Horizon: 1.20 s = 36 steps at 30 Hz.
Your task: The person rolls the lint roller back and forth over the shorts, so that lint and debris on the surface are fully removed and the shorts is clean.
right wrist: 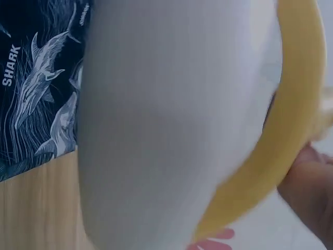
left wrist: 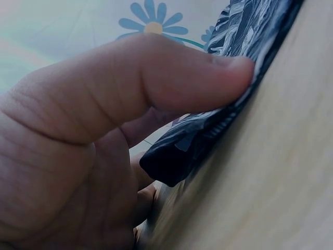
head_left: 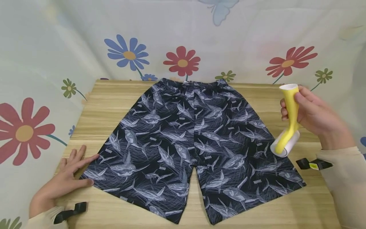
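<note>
Black shorts (head_left: 183, 140) with a grey shark print lie spread flat, waistband at the far side and legs toward me. My left hand (head_left: 65, 178) rests at the outer corner of the left leg, fingers spread, index fingertip and thumb on the fabric's edge. In the left wrist view the thumb (left wrist: 197, 78) presses on the hem (left wrist: 177, 156). A lint roller with a yellow handle (head_left: 291, 108) and a white roll (head_left: 290, 144) is gripped in my right hand (head_left: 317, 114), above the right leg's outer edge. The white roll (right wrist: 156, 125) fills much of the right wrist view.
Beneath the shorts is a light wood-grain table (head_left: 108, 98). A pale cloth backdrop (head_left: 237, 44) with printed flowers hangs behind the table and along its sides. Black straps (head_left: 70, 213) are at both wrists, over beige sleeves (head_left: 347, 181).
</note>
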{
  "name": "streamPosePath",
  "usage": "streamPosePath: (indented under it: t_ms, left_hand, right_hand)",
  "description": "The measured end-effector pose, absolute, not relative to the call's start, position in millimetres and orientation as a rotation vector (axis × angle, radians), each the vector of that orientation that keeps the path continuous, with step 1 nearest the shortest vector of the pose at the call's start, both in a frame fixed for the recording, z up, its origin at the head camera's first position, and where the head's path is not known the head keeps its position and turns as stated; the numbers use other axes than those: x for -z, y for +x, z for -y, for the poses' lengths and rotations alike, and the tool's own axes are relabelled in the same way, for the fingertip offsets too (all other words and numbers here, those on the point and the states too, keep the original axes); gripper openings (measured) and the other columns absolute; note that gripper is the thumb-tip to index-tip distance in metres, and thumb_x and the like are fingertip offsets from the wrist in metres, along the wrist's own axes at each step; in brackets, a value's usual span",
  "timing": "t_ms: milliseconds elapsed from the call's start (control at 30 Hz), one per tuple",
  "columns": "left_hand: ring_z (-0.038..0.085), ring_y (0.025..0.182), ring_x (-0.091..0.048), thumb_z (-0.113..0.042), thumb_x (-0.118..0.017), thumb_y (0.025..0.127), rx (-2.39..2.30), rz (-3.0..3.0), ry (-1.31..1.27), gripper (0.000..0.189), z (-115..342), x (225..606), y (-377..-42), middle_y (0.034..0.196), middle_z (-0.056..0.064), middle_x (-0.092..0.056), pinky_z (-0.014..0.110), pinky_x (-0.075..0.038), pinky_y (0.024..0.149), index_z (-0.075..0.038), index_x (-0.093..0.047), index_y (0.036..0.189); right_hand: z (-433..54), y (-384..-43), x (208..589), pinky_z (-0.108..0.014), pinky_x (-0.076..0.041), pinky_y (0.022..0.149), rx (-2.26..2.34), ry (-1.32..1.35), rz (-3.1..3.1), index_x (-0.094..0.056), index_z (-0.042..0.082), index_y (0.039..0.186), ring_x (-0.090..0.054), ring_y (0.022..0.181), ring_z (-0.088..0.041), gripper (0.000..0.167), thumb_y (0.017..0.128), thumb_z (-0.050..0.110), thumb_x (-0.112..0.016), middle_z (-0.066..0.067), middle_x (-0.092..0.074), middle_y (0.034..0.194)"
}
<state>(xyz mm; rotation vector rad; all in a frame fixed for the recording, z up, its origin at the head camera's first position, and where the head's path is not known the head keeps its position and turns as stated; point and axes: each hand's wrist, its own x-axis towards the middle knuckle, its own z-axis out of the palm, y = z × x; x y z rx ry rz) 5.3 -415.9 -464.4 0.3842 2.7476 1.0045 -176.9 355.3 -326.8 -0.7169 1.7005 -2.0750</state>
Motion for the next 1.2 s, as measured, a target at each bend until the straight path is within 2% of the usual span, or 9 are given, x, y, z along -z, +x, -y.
streamPosePath:
  t_ms: [167,300,400,600,767,900,1033,1133,1200]
  left_hand:
    - [0.051,0.154,0.026,-0.012,-0.085,0.084,-1.013,-2.743,0.375,0.091,414.4,465.3,5.8,0.176,0.018,0.010,0.068,0.033,0.110,-0.019,-0.041,0.163]
    - [0.049,0.154,0.026,-0.013,-0.086,0.084,-1.015,-2.745,0.378,0.090,414.6,465.4,5.5,0.176,0.018,0.010,0.067,0.033,0.110,-0.018,-0.042,0.162]
    - [0.049,0.154,0.026,-0.012,-0.085,0.084,-1.015,-2.746,0.385,0.091,415.5,465.3,4.8,0.176,0.018,0.010,0.068,0.033,0.110,-0.019,-0.041,0.163]
    - [0.052,0.153,0.026,-0.011,-0.085,0.083,-1.014,-2.753,0.386,0.092,418.2,465.0,4.5,0.176,0.019,0.010,0.071,0.033,0.108,-0.020,-0.041,0.163]
    - [0.054,0.153,0.026,-0.010,-0.085,0.082,-1.021,-2.758,0.389,0.092,418.8,465.7,5.1,0.175,0.020,0.010,0.071,0.033,0.108,-0.019,-0.041,0.163]
    - [0.055,0.152,0.025,-0.010,-0.085,0.083,-1.034,-2.755,0.402,0.091,417.4,466.0,6.3,0.175,0.021,0.010,0.071,0.033,0.108,-0.019,-0.042,0.163]
    - [0.057,0.152,0.024,-0.010,-0.085,0.083,-1.033,-2.754,0.420,0.091,415.7,466.1,6.3,0.175,0.021,0.009,0.072,0.032,0.108,-0.020,-0.042,0.163]
    - [0.056,0.152,0.025,-0.010,-0.085,0.084,-1.032,-2.754,0.423,0.091,415.3,465.8,5.4,0.175,0.021,0.010,0.071,0.032,0.108,-0.019,-0.042,0.163]
    - [0.055,0.153,0.025,-0.011,-0.085,0.084,-1.029,-2.757,0.418,0.090,415.4,465.9,4.4,0.175,0.021,0.010,0.071,0.032,0.108,-0.019,-0.042,0.163]
  right_hand:
    - [-342.4,-192.7,330.2,-0.029,-0.054,0.064,1.813,-0.339,-2.140,-0.044,0.011,0.137,-0.059,0.077,-0.021,0.025,0.115,0.022,-0.042,-0.007,-0.062,0.099]
    - [-336.5,-203.3,340.3,-0.032,-0.049,0.056,1.401,-0.248,-2.506,-0.044,0.009,0.128,-0.055,0.065,-0.024,0.026,0.113,0.030,-0.049,-0.008,-0.058,0.085]
    - [-336.9,-212.1,350.4,-0.032,-0.047,0.055,1.175,-0.237,-2.657,-0.041,0.004,0.132,-0.051,0.063,-0.025,0.036,0.110,0.029,-0.056,-0.012,-0.051,0.086]
    - [-348.6,-233.0,374.4,-0.029,-0.047,0.056,1.013,-0.209,-2.729,-0.019,-0.004,0.156,-0.048,0.067,-0.022,0.069,0.109,0.029,-0.058,-0.017,-0.045,0.098]
    - [-360.4,-249.9,398.0,-0.034,-0.043,0.061,0.842,-0.227,-2.821,-0.029,-0.015,0.143,-0.048,0.075,-0.030,0.060,0.110,0.027,-0.056,-0.023,-0.044,0.097]
    - [-368.1,-257.8,411.2,-0.041,-0.044,0.065,0.695,-0.229,-2.817,-0.034,-0.015,0.131,-0.050,0.082,-0.039,0.049,0.107,0.020,-0.058,-0.026,-0.045,0.094]
    - [-372.5,-261.4,417.0,-0.053,-0.048,0.071,0.554,-0.306,-2.818,-0.038,-0.014,0.118,-0.053,0.083,-0.045,0.039,0.099,0.008,-0.062,-0.027,-0.049,0.088]
    - [-371.9,-261.5,418.0,-0.060,-0.045,0.078,0.510,-0.314,-2.822,-0.036,-0.017,0.122,-0.051,0.089,-0.049,0.044,0.099,0.008,-0.064,-0.031,-0.049,0.092]
    - [-370.5,-260.6,417.5,-0.063,-0.044,0.082,0.517,-0.278,-2.812,-0.032,-0.020,0.134,-0.049,0.095,-0.052,0.055,0.101,0.011,-0.063,-0.037,-0.048,0.102]
